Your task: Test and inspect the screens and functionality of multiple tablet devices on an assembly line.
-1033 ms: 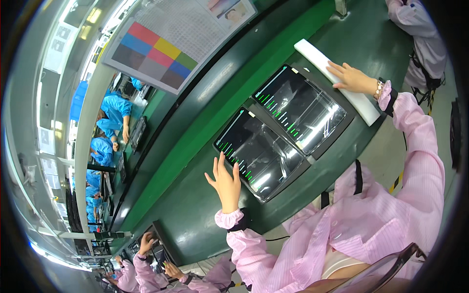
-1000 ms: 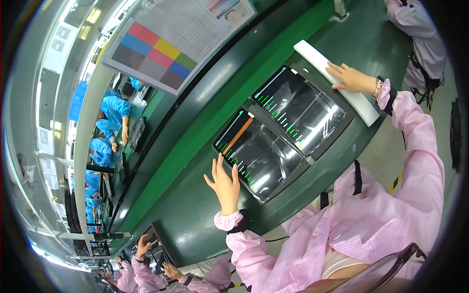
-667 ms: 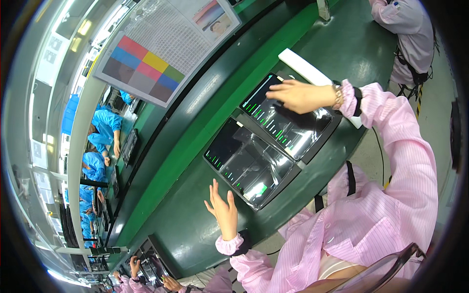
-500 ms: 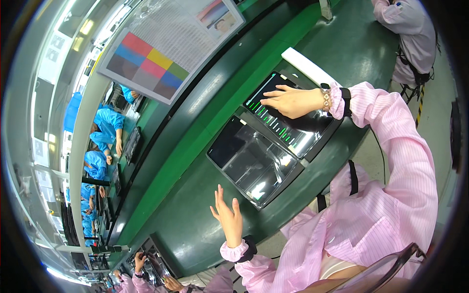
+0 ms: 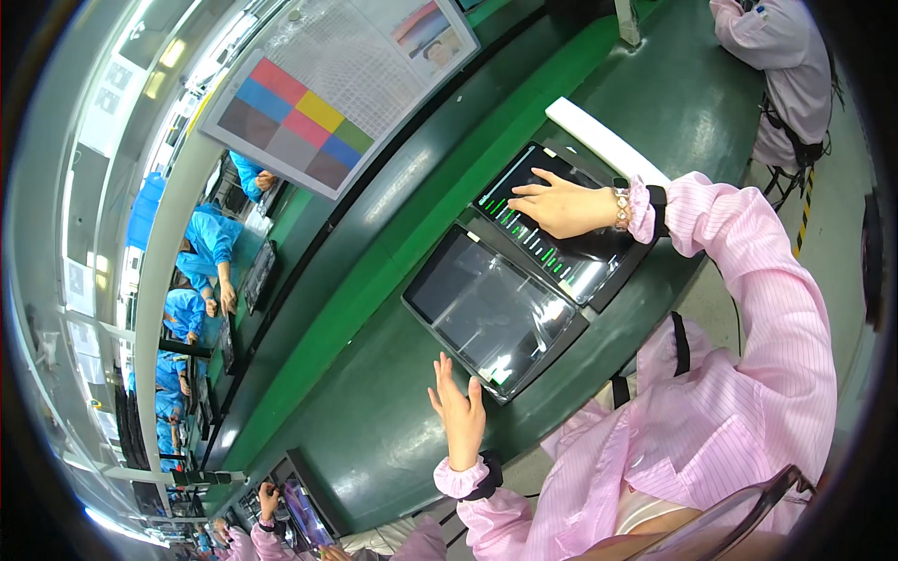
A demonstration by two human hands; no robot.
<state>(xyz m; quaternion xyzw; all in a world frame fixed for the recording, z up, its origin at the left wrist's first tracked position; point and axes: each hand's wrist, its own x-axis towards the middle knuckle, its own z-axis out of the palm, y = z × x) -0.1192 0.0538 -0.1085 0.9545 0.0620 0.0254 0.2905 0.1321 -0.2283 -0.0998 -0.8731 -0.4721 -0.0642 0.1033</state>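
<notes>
The right hand (image 5: 559, 208) was spread over the right screen (image 5: 591, 252); whether it touched could not be told. The left hand (image 5: 460, 413), partly spread, was near the left screen (image 5: 491, 301). Both lay side by side on the table (image 5: 369, 393), these screens.

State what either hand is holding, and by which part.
Nothing is held. The right hand is spread on or just above the right screen; the left hand is open beside the left screen.
</notes>
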